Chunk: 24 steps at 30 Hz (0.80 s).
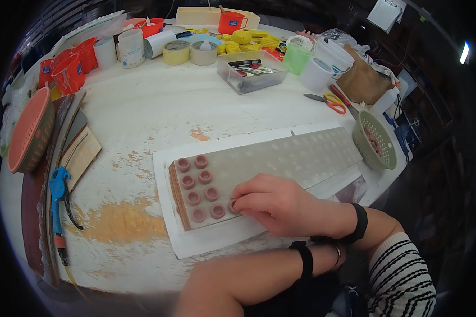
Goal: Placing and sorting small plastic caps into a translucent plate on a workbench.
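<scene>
My right hand (280, 203) reaches in from the right over a long grey board (280, 153). Thumb and fingertips are pinched on a small pinkish-brown ring (233, 206), partly hidden by the fingers, at the board's near edge. Several matching rings stand in two columns on the board's left end, among them a front one (217, 211) and a far one (200, 161). Pale round marks dot the rest of the board. Across the lower edge lies my left forearm (243, 280), wearing a black band; its hand is hidden beyond the right forearm.
A white sheet (180, 245) lies under the board. At right are a green colander (358, 138) with small pinkish pieces inside and scissors (333, 103). A blue air gun (58, 185) and pink colander (29, 132) sit left. Tape rolls (176, 53) and a clear bin (254, 82) stand behind.
</scene>
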Tool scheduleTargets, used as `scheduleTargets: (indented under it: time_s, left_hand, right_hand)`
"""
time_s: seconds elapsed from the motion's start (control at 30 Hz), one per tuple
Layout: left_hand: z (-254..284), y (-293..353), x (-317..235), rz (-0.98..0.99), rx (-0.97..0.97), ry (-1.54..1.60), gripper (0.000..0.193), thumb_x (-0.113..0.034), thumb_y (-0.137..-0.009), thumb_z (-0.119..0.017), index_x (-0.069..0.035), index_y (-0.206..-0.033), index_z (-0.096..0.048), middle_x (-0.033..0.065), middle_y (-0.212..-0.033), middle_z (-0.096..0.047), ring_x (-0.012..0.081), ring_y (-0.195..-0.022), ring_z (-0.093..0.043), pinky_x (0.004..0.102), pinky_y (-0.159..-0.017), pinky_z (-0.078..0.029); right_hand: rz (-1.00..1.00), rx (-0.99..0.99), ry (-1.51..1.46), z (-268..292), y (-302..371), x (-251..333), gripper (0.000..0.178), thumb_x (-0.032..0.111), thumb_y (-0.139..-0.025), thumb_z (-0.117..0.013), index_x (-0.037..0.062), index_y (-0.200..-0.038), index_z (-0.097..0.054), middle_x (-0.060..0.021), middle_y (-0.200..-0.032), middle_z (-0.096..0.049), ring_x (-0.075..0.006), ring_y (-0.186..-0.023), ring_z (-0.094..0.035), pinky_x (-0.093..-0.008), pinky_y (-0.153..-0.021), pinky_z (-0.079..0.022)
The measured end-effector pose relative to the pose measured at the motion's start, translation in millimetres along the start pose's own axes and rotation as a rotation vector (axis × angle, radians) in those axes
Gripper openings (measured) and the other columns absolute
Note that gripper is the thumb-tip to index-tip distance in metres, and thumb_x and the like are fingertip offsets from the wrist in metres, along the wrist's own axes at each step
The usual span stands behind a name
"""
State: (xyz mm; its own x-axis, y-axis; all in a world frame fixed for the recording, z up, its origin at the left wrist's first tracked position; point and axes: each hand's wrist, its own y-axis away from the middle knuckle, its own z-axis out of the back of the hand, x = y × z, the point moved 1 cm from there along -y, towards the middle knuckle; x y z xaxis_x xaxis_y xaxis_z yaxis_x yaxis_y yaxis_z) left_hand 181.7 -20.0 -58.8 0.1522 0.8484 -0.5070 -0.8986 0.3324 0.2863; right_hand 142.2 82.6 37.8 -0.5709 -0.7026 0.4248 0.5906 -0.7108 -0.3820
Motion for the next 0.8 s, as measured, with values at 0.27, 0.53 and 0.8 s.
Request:
scheduleTargets:
  time_s: [0.27,0.53,0.8]
  left_hand:
    - [-9.2,7.3,3.0,0.036,0.071,-0.014,0.047,-0.038,-0.083,-0.078,-0.007,-0.118,-0.07,0.0154,-0.114,-0.072,0.0312,-0.115,-0.066,0.0439,-0.097,-0.05]
    - [22.5,-7.0,-17.0,-0.051,0.066,-0.197,0.047,-0.038,-0.083,-0.078,-0.007,-0.118,-0.07,0.0153,-0.113,-0.072,0.0313,-0.114,-0.066,0.044,-0.097,-0.05]
    - [19.6,-0.7,-8.1,-0.054,0.003,-0.157,0.042,-0.039,-0.088,-0.072,-0.008,-0.115,-0.068,0.0137,-0.112,-0.07,0.0318,-0.11,-0.066,0.0447,-0.092,-0.051]
  right_hand:
    - [-0.276,-0.24,0.052,64.5,29.2,-44.1,0.016,-0.004,-0.086,-0.064,0.0015,-0.101,-0.069,-0.013,-0.098,-0.071,-0.0291,-0.093,-0.068,-0.0356,-0.082,-0.054]
    - [-1.164,-0.406,0.52,209.8,173.9,-155.3,0.026,0.013,-0.087,-0.07,0.0013,-0.111,-0.071,-0.0135,-0.099,-0.074,-0.0246,-0.087,-0.071,-0.036,-0.076,-0.056]
    - [-1.502,-0.167,0.319,234.7,252.9,-196.9,0.042,0.025,-0.082,-0.076,0.0111,-0.122,-0.072,-0.0153,-0.106,-0.074,-0.0294,-0.093,-0.072,-0.0404,-0.081,-0.056]
